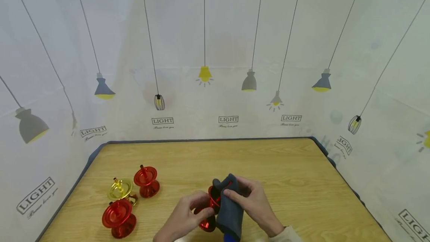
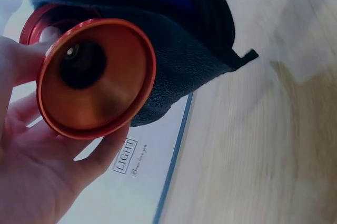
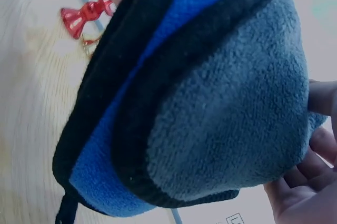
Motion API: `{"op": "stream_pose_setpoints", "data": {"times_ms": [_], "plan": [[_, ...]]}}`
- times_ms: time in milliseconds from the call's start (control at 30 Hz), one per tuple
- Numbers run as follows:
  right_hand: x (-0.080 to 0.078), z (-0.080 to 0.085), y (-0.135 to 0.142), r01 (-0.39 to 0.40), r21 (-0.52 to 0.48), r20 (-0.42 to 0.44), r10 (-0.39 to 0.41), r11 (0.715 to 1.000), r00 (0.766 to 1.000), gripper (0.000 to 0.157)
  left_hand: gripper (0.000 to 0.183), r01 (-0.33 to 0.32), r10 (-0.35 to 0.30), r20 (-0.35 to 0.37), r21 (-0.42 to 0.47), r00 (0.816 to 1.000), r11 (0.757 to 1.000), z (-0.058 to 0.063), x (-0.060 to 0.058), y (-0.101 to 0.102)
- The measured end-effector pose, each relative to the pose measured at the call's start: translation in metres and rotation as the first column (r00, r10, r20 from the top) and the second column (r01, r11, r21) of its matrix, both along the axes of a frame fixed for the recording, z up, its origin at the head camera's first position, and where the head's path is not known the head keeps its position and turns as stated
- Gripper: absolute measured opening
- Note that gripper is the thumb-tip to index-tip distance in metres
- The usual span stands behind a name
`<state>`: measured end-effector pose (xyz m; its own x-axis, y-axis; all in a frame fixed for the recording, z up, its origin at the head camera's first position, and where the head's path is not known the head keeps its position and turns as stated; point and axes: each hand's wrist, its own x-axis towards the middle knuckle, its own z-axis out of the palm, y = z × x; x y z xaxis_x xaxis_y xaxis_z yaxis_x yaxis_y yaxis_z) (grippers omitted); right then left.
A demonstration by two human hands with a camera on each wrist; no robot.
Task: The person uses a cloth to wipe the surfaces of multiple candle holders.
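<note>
My left hand [image 1: 184,212] grips a red metallic candle holder [image 1: 207,224] by its narrow middle, tilted above the table. In the left wrist view the hollow underside of its flared foot [image 2: 120,84] faces the camera. A grey microfibre cloth [image 1: 231,210] with a blue inner side and dark edging hangs folded over the dish end, covering part of it. Thumb and fingers of my right hand [image 1: 258,202] pinch the cloth against the dish. In the right wrist view, the draped cloth [image 3: 226,108] hides the candle holder.
To the left on the wooden table [image 1: 302,182] stand two more red candle holders, one farther back [image 1: 147,178] and one nearer [image 1: 117,214]. A gold candle holder [image 1: 121,189] stands between them. A white sheet [image 1: 188,47] printed with lamps surrounds the table.
</note>
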<state>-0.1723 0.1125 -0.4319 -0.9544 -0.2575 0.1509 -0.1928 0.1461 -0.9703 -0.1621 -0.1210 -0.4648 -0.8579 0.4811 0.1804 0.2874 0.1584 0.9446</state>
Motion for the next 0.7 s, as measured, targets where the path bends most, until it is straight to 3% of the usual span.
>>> {"op": "stream_pose_setpoints", "data": {"times_ms": [100, 200, 267, 433, 467, 533, 600, 700], "plan": [[0.001, 0.001, -0.001, -0.013, -0.024, 0.039, 0.014, 1.000, 0.999, 0.033, 0.029, 0.084, -0.087, 0.082, 0.044, 0.993, 0.996, 0.000, -0.004, -0.004], [0.001, 0.001, 0.000, -0.030, -0.044, 0.056, 0.032, 0.999, 0.998, 0.033, 0.033, 0.161, -0.178, 0.161, 0.114, 0.971, 0.980, -0.002, -0.008, -0.007], [0.002, 0.001, 0.000, -0.044, -0.059, 0.061, 0.048, 0.997, 0.997, 0.033, 0.037, 0.207, -0.243, 0.222, 0.173, 0.944, 0.963, -0.004, -0.010, -0.009], [0.003, -0.001, 0.001, -0.080, -0.088, 0.079, 0.087, 0.993, 0.993, 0.031, 0.047, 0.267, -0.372, 0.368, 0.305, 0.852, 0.914, -0.005, -0.011, -0.011], [0.003, -0.002, 0.002, -0.083, -0.091, 0.082, 0.091, 0.992, 0.993, 0.032, 0.048, 0.267, -0.374, 0.377, 0.306, 0.847, 0.914, -0.006, -0.011, -0.011], [0.004, -0.002, 0.002, -0.073, -0.092, 0.089, 0.081, 0.993, 0.993, 0.033, 0.047, 0.262, -0.352, 0.355, 0.277, 0.866, 0.925, -0.006, -0.011, -0.010], [0.004, -0.002, 0.001, -0.037, -0.084, 0.092, 0.044, 0.996, 0.995, 0.034, 0.044, 0.238, -0.291, 0.284, 0.207, 0.914, 0.949, -0.006, -0.009, -0.007], [0.005, -0.003, -0.001, 0.069, -0.075, 0.106, -0.061, 0.995, 0.992, 0.035, 0.039, 0.128, -0.139, 0.137, 0.087, 0.981, 0.988, -0.006, -0.004, 0.000]]}}
